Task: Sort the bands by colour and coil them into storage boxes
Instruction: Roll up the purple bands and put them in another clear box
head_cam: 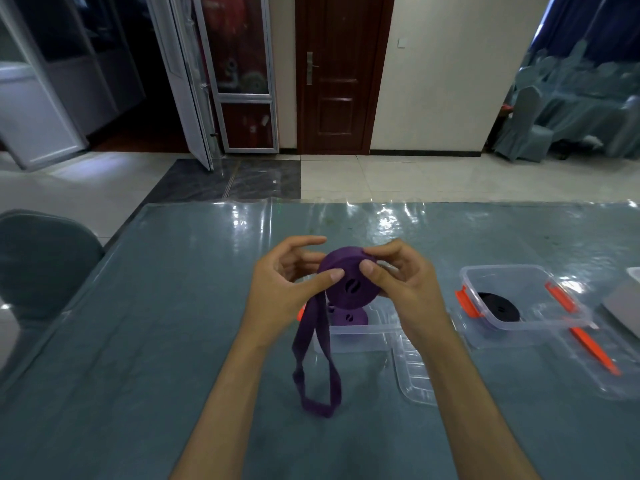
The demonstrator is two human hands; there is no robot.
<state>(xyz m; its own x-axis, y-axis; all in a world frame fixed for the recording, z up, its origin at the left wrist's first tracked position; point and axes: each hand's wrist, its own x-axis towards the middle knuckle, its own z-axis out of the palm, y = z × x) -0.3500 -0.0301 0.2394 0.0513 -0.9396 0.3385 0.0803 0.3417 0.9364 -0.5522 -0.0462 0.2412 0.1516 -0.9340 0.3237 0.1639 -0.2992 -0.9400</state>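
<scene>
coiling a purple band [349, 282] above the table [156, 306], both hands raised over the near clear box [356, 336]. my left hand [287, 289] has its grip closed on the coil's left edge, thumb pressed on the face; my right hand [401, 285] pinches the right side, thumb and forefinger on the roll. the coil is mostly wound, but a long loose tail [317, 368] hangs down from it, its end near the table in front of the box.

done so far, judging by the layout: at least one purple coil [348, 317] lies inside the near box beneath my hands. a black coil [498, 306] sits in the second clear box [519, 299] to the right, the one with orange clips [465, 301]. a clear lid [415, 372] lies flat just beside the near box, and another lid with an orange clip lies by the right one.

left: wind in the tail, drop this coil into the purple box. no other loose bands visible on the table; whether lids go on, i cannot tell.
</scene>
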